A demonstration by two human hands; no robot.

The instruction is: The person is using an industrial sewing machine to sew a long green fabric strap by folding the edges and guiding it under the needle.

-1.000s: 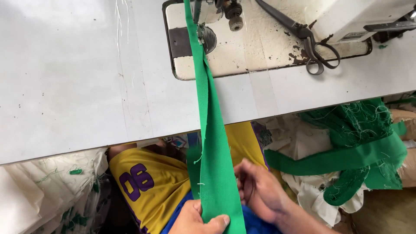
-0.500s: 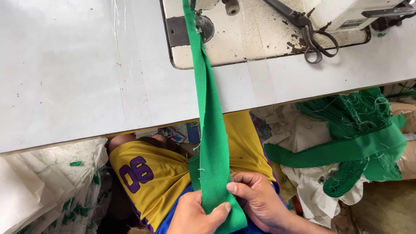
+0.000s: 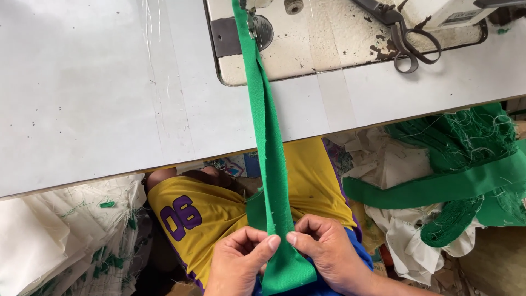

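A small white label [image 3: 459,17] (rectangular) on the sewing machine [image 3: 438,11].

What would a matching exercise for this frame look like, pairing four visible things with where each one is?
Things:
1. green fabric strip
2. scissors
3. yellow shorts
4. green scrap pile

Places:
A. on the sewing machine bed
B. below the table's edge, on the right
C. pinched between left hand and right hand
D. on the person's lap

Pairs: 1-C, 2-A, 3-D, 4-B
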